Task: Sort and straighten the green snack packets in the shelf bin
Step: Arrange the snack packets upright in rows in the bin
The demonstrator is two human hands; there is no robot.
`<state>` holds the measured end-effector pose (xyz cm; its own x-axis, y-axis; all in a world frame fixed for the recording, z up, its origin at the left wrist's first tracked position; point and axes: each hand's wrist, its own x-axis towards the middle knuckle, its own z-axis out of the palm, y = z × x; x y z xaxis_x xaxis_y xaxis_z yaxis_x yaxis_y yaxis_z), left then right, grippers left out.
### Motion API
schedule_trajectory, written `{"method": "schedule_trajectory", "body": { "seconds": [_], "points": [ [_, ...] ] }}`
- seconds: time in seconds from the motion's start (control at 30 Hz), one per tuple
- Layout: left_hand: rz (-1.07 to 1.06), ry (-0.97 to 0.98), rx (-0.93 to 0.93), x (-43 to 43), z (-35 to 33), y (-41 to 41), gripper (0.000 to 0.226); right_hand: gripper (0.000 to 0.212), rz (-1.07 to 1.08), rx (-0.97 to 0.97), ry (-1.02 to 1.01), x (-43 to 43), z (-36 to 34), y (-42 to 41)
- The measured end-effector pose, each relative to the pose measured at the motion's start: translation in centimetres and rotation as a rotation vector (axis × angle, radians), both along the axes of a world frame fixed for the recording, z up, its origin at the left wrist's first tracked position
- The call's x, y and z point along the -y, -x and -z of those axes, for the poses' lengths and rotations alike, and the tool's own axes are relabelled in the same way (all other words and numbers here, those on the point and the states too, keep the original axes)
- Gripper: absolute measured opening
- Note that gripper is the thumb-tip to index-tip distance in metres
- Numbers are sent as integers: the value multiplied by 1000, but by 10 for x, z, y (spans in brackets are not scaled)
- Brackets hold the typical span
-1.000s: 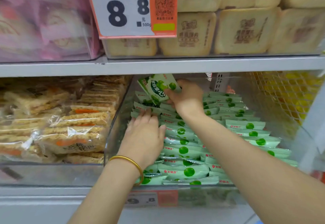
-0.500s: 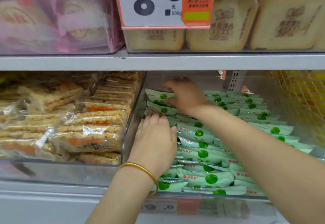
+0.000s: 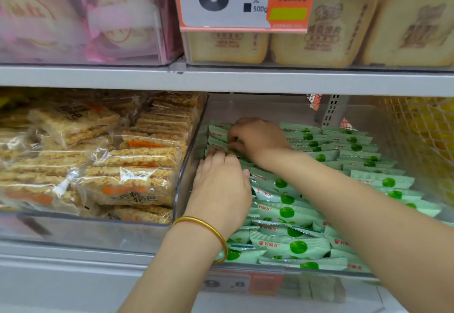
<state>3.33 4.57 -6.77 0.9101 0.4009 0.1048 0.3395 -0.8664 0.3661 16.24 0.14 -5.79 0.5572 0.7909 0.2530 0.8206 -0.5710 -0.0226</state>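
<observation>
**Lowered back into the row**

Dropped from raised to tucked at back left of the shelf bin [image 3: 184, 185]: right hand [image 3: 258, 140], fingers curled round green snack packets [image 3: 287, 212]. Pressing flat on the near file: left hand [image 3: 221, 189], fingers straight. Best seated edge-on, labels forward, before letting go. Counted: two hands, two files, packets beyond tallying.

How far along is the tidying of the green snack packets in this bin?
Done: the right-side rows lie in neat lines. In hand: the right hand pinches back-left packets while the left hand presses flat on nearer ones. Left: the front packets lie jumbled.
</observation>
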Motion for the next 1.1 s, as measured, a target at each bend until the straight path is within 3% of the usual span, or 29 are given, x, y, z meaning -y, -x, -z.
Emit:
{"method": "schedule_trajectory", "body": {
  "seconds": [0.13, 0.37, 0.5, 0.57, 0.63, 0.7, 0.77, 0.93, 1.1],
  "points": [
    [4, -11, -9, 0, 0, 0, 37, 24, 59, -14, 48, -10, 1, 2],
    [18, -41, 13, 1, 1, -2, 34, 14, 96, -65, -73, -10, 1, 1],
    [19, -93, 5, -1, 4, -6, 40, 17, 66, -49, 13, -11, 5, 3],
    [23, -131, -36, -2, 6, -8, 44, 17, 22, -123, 16, -6, 2, -1],
    [27, -136, -43, -2, 7, -8, 45, 20, 11, -280, -127, 2, -1, -5],
    [26, -126, -30, -3, 6, -7, 46, 22, 67, -312, -338, 8, 0, -11],
    [20, -124, -24, -3, 5, -7, 47, 22, 163, -232, -409, 8, 2, -21],
    [19, -109, -35, -3, 4, -7, 49, 21, 346, -205, -322, -7, 3, -28],
    [17, -86, -31, -2, 2, -6, 49, 13, 490, -292, -368, -15, 6, -28]
  ]
}}
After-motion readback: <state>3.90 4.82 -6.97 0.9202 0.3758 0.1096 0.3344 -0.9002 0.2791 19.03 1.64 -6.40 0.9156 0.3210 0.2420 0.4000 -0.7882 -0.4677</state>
